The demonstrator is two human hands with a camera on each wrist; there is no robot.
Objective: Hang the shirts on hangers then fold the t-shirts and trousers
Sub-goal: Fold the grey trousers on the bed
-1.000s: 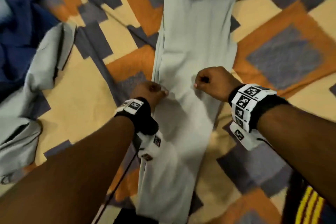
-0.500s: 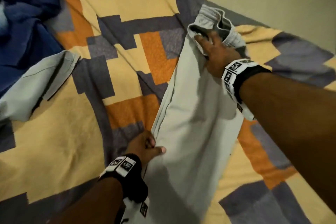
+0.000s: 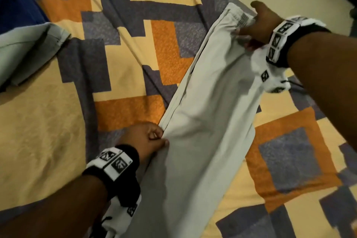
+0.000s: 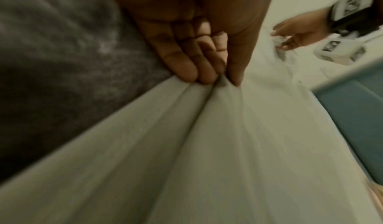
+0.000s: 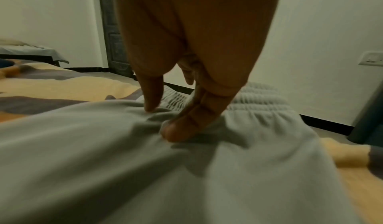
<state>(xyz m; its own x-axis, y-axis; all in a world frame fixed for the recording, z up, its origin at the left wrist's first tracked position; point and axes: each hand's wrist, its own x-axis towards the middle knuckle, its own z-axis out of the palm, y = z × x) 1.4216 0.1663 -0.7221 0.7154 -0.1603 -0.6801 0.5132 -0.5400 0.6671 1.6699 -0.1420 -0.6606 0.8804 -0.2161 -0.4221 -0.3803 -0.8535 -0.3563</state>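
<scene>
I pinch the pale grey cotton trousers (image 3: 208,114) mid-leg with my left hand (image 3: 144,139) while my right hand (image 3: 258,23) grips the waistband, keeping them taut for folding.

The trousers (image 3: 208,114) are soft, matt pale-grey cloth, smooth along the leg (gathered and ribbed at the elastic waistband (image 5: 261,106)). The bedspread (image 3: 48,131) under them is matt woven cloth with a slightly coarse, speckled grain.

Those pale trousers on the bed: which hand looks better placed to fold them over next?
Probably the right hand: it grips the trousers at the waistband end, free to swing over. The left hand pinches the side edge mid-length, suited to anchoring the fold.
</scene>
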